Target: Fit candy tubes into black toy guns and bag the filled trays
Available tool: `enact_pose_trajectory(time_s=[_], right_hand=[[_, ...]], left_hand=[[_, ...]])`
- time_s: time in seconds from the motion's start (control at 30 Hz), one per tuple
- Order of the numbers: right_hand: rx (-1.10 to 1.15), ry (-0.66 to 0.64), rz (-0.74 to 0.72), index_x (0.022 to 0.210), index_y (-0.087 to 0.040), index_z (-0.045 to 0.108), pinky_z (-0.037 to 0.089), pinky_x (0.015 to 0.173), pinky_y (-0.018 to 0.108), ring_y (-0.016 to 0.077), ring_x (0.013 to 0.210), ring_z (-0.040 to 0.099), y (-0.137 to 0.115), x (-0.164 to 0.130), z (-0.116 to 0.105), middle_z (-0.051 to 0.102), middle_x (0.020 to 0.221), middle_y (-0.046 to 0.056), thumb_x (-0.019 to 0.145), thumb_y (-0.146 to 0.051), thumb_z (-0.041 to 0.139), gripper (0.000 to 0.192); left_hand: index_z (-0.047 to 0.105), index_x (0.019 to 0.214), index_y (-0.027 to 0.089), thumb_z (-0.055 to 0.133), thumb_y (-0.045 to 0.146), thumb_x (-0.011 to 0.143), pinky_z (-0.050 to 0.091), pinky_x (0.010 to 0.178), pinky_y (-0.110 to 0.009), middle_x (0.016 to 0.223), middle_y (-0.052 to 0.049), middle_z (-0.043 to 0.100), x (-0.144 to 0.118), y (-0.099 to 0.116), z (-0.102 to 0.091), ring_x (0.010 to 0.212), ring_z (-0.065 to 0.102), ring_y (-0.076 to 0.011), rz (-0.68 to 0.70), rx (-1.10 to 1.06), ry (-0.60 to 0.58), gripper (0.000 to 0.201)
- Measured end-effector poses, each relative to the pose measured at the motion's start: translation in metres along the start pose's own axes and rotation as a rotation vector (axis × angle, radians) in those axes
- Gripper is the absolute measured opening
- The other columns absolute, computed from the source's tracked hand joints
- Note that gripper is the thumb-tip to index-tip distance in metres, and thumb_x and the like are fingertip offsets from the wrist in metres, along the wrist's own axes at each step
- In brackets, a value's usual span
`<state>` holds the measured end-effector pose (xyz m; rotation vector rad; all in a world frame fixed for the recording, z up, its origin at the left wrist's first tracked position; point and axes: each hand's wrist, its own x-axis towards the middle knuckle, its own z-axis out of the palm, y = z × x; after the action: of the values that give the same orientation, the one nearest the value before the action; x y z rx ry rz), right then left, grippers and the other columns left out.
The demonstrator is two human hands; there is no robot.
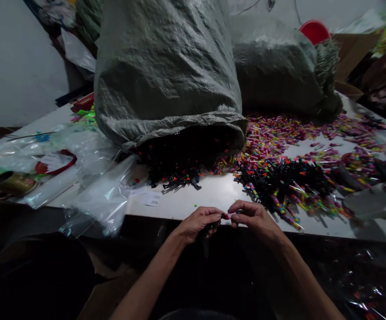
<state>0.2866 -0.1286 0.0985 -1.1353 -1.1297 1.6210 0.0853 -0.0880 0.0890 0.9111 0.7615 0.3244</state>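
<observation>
At the table's front edge my left hand (196, 223) is closed on a small black plastic piece with a red tip (225, 216), much of it hidden by the fingers. It looks like the toy guns in the pile. My right hand (254, 218) pinches a tiny pink tube (231, 215), whose end meets the red tip between the two hands. Beyond the right hand lies a pile of small black toy guns (288, 180) with orange tips. More black toy guns (179, 180) spill from the mouth of a big grey-green woven sack (169, 66).
A heap of small multicoloured tubes (266, 135) spreads across the right of the white table (212, 191). Behind it lies a second woven sack (276, 66). Clear plastic bags (102, 191), a brown tape roll (11, 183) and paper labels (151, 198) lie at left.
</observation>
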Motion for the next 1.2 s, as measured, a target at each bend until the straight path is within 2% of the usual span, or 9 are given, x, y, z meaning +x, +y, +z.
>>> enact_pose_trajectory(time_s=[0.23, 0.47, 0.7, 0.87, 0.97, 1.07, 1.13, 1.2], right_hand=[[0.002, -0.026, 0.034, 0.082, -0.018, 0.067, 0.045, 0.067, 0.028, 0.015, 0.068, 0.059, -0.001, -0.004, -0.001, 0.064, 0.076, 0.002, 0.069, -0.036, 0.074, 0.023], [0.04, 0.015, -0.04, 0.079, -0.019, 0.07, 0.046, 0.069, 0.029, 0.015, 0.07, 0.059, 0.0, -0.004, -0.002, 0.063, 0.08, 0.002, 0.069, -0.031, 0.074, 0.017], [-0.095, -0.019, -0.052, 0.08, -0.019, 0.072, 0.046, 0.073, 0.029, 0.0173, 0.079, 0.059, -0.001, -0.004, -0.004, 0.063, 0.085, 0.004, 0.07, -0.034, 0.073, 0.018], [-0.288, -0.119, -0.102, 0.079, -0.019, 0.073, 0.046, 0.07, 0.029, 0.0186, 0.077, 0.06, -0.005, -0.009, -0.006, 0.065, 0.082, 0.005, 0.076, -0.031, 0.067, 0.014], [-0.334, -0.106, -0.106, 0.078, -0.02, 0.073, 0.046, 0.069, 0.029, 0.019, 0.076, 0.061, -0.008, -0.012, -0.005, 0.066, 0.081, 0.005, 0.077, -0.029, 0.066, 0.011], [-0.407, -0.049, -0.112, 0.077, -0.021, 0.073, 0.046, 0.069, 0.029, 0.0198, 0.076, 0.061, -0.006, -0.016, -0.003, 0.066, 0.079, 0.005, 0.076, -0.028, 0.066, 0.01], [-0.438, -0.029, -0.106, 0.079, -0.022, 0.074, 0.047, 0.07, 0.03, 0.0207, 0.077, 0.061, -0.004, -0.021, -0.007, 0.066, 0.08, 0.005, 0.077, -0.03, 0.065, 0.012], [-0.463, 0.013, -0.101, 0.082, -0.022, 0.074, 0.047, 0.071, 0.031, 0.0224, 0.081, 0.062, -0.003, -0.027, -0.022, 0.067, 0.083, 0.006, 0.077, -0.033, 0.065, 0.015]], left_hand=[[0.065, 0.093, 0.012, 0.058, 0.042, 0.079, 0.029, 0.045, -0.019, 0.064, 0.003, 0.045, 0.0, 0.001, -0.001, 0.049, 0.037, -0.0047, -0.002, 0.046, -0.069, 0.034], [0.065, 0.094, 0.012, 0.059, 0.041, 0.078, 0.028, 0.044, -0.019, 0.064, 0.003, 0.043, 0.005, 0.001, -0.002, 0.047, 0.035, -0.0043, -0.022, 0.007, -0.093, 0.033], [0.063, 0.087, 0.013, 0.061, 0.042, 0.076, 0.025, 0.042, -0.019, 0.064, 0.003, 0.044, 0.004, 0.0, -0.001, 0.048, 0.034, -0.0045, -0.047, 0.051, -0.131, 0.031], [0.061, 0.08, 0.014, 0.06, 0.046, 0.075, 0.023, 0.042, -0.021, 0.061, 0.003, 0.046, 0.003, -0.001, 0.004, 0.047, 0.035, -0.0061, -0.095, 0.106, -0.162, 0.033], [0.06, 0.077, 0.014, 0.057, 0.047, 0.077, 0.022, 0.043, -0.022, 0.055, 0.005, 0.041, 0.005, -0.006, 0.01, 0.045, 0.031, -0.0061, -0.047, 0.24, -0.136, 0.033], [0.061, 0.073, 0.015, 0.054, 0.043, 0.079, 0.024, 0.045, -0.022, 0.053, 0.005, 0.038, 0.011, -0.009, 0.019, 0.047, 0.033, -0.0076, 0.007, 0.492, -0.073, 0.029], [0.064, 0.075, 0.017, 0.053, 0.039, 0.08, 0.03, 0.051, -0.022, 0.059, 0.003, 0.047, 0.015, -0.005, 0.024, 0.055, 0.042, -0.0101, 0.122, 0.711, -0.046, 0.025], [0.067, 0.09, 0.02, 0.055, 0.039, 0.08, 0.039, 0.065, -0.024, 0.078, -0.001, 0.06, 0.019, 0.005, 0.023, 0.074, 0.054, -0.0152, 0.322, 0.906, -0.022, 0.024]])
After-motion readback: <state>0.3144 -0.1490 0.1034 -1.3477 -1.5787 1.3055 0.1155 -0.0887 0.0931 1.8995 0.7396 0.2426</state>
